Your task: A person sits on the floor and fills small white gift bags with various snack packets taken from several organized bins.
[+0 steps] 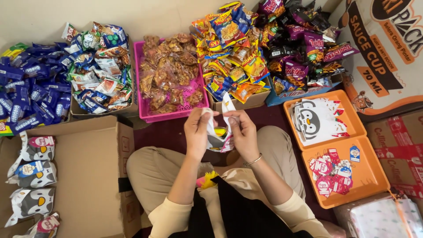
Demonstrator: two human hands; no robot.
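— Over the lap, right in the middle of the floor, what were the two hands doing?

— The left hand (197, 128) and the right hand (241, 130) both pinched the top of a small paper bag (219, 132). Each hand held one side of the bag's mouth tight, with the fingers closed on the paper. The bag hung between the hands, just above the knees.

— What did the bag look like?

— It was white and grey, with a bit of pink and yellow near the bottom.

— What was past the hands?

— A pink basket (144, 111) full of brown snacks sat at the far side, near the wall. Just right of it was a box of orange and yellow snack packs (229, 39), then a heap of dark purple packs (304, 44). Left of the basket was a box of mixed packs (99, 61), and in the far left corner lay lots of blue packs (31, 92).

— And at the sides?

— By the right knee sat two orange trays (368, 172). The far one held flat penguin bags (315, 119). The near one held red and pink tags (330, 169). At the left edge, a big open cardboard box (83, 176) held four filled penguin bags (33, 176) in a row.
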